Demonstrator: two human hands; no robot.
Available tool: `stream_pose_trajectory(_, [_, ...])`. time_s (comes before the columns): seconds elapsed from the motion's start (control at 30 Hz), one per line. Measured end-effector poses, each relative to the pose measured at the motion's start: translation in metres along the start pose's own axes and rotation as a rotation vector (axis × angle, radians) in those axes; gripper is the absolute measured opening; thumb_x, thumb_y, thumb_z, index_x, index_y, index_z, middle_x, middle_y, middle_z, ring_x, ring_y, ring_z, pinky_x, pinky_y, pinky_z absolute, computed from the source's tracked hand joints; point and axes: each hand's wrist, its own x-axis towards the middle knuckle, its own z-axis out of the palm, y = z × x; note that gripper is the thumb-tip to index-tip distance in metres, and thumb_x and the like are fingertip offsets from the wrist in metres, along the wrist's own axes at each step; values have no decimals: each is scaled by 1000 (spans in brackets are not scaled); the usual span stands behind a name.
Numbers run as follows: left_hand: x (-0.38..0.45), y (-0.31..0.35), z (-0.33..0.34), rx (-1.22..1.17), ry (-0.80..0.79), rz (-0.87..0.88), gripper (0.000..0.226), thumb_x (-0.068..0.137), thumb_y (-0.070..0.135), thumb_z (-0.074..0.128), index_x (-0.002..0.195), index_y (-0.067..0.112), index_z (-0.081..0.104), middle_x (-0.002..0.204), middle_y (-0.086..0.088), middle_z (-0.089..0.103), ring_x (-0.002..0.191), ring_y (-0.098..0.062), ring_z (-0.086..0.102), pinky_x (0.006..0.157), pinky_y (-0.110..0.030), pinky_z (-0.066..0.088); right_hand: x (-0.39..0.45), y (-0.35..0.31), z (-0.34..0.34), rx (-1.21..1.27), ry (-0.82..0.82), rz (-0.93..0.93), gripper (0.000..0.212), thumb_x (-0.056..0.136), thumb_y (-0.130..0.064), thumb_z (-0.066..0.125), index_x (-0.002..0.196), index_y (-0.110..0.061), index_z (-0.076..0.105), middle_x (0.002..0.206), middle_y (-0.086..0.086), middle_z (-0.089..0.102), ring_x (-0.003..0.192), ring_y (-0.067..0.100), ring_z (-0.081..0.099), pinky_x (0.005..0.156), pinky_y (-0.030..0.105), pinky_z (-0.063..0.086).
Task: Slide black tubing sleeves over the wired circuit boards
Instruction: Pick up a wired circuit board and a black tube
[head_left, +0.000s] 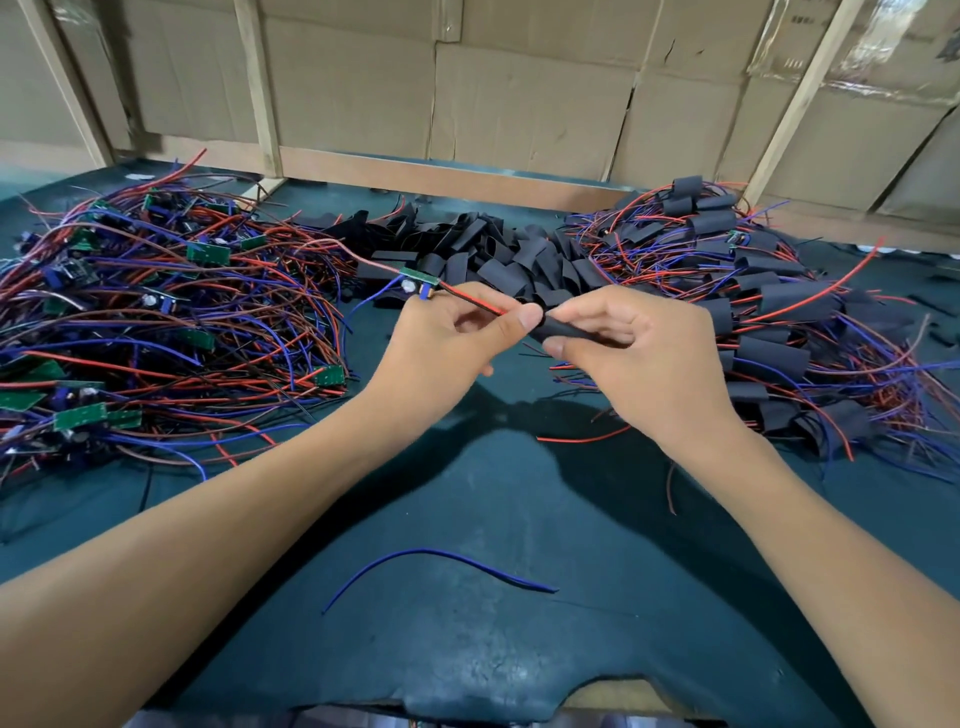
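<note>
My left hand (457, 338) pinches the red and black wires (475, 301) of a small green circuit board (422, 283), which sticks out above the hand. My right hand (618, 353) grips a black tubing sleeve (571, 328) with its open end facing the wire ends at my left thumb tip. The wires meet the sleeve mouth; how far they are inside is hidden. A pile of loose black sleeves (498, 249) lies just behind both hands.
A heap of bare wired boards (156, 312) covers the left of the dark green table (493, 519). Sleeved boards (769, 332) are heaped on the right. A loose blue wire (441, 564) lies near me. Cardboard walls (519, 104) stand at the back.
</note>
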Motion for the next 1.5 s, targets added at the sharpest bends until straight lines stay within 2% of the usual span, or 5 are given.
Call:
stream_pose_trajectory(0.2, [6,9,-5,-463,-120,-446,36,82,52,76,94,20,65,72,2,55,63,-14,52,58,-28,43,6,5,-12,39,83,53,35,77,4,83,81,-30,74,78,-21,75,71,-1,72,72,12,53])
stream_pose_trajectory(0.4, [9,14,-17,-791,-52,-328,10,89,21,63,91,18,54,70,2,38,59,-13,37,55,-26,35,8,4,-22,41,158,96,27,77,4,82,82,-22,77,76,-9,77,65,7,73,71,21,57])
stream_pose_trajectory(1.1, [-4,16,0,-350,35,-45,35,83,34,77,66,13,54,62,-10,62,51,-25,62,41,-25,42,-5,-5,-3,-221,33,-252,39,77,-21,89,113,-17,74,98,-27,66,97,-8,62,91,4,41])
stream_pose_trajectory(1.33, [-7,11,-3,-173,51,3,34,92,35,72,70,15,55,62,-2,58,51,-22,60,38,-25,41,-8,-5,8,-163,62,-234,35,80,-27,85,112,-24,73,103,-16,73,86,8,71,78,35,58])
stream_pose_trajectory(1.5, [-2,12,-8,-486,-126,-188,24,82,32,76,71,23,57,67,4,48,53,-14,49,46,-25,36,-6,-1,6,-185,54,-260,35,79,-27,85,112,-26,74,96,-39,63,94,-8,63,77,5,43])
